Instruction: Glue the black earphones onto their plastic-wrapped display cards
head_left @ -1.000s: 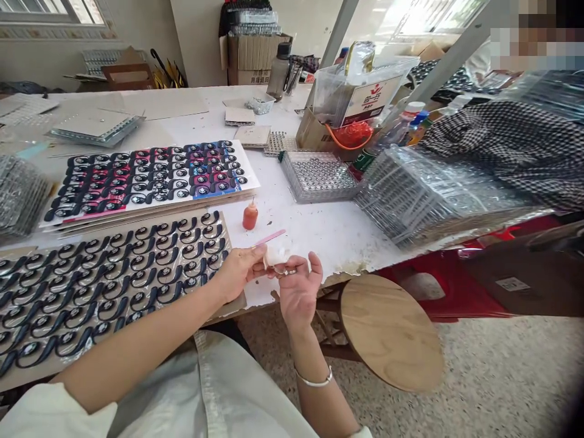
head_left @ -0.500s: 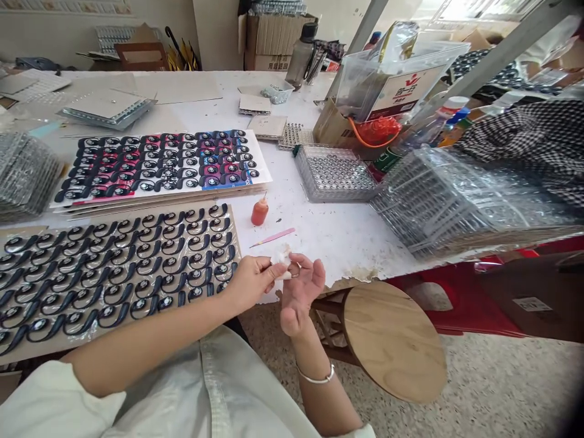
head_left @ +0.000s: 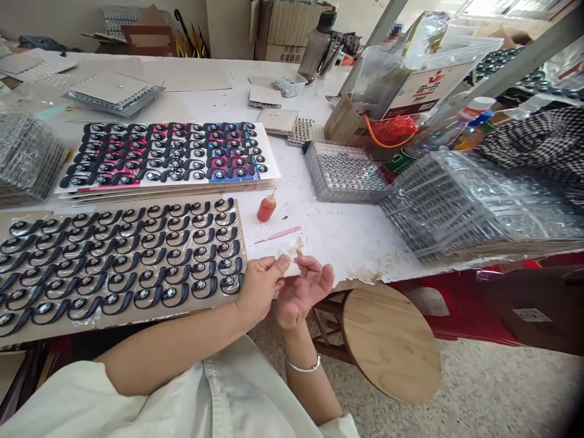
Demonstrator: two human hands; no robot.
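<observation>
From left to right, I log one card board (head_left: 27, 331) carrying dozens of black curved plastic pieces (head_left: 123, 261), in rows. My count of one left hand (head_left: 260, 286) shows it pinching one soft white wad (head_left: 291, 263) between thumb and fingertips, just above the table's edge. One smooth orange bottle (head_left: 266, 208) and one slim pink stick (head_left: 278, 234) lie beyond. One right hand (head_left: 303, 289) lies palm-up, fingers loosely spread, touching the wad. One round plywood stool (head_left: 387, 340) stands below.
</observation>
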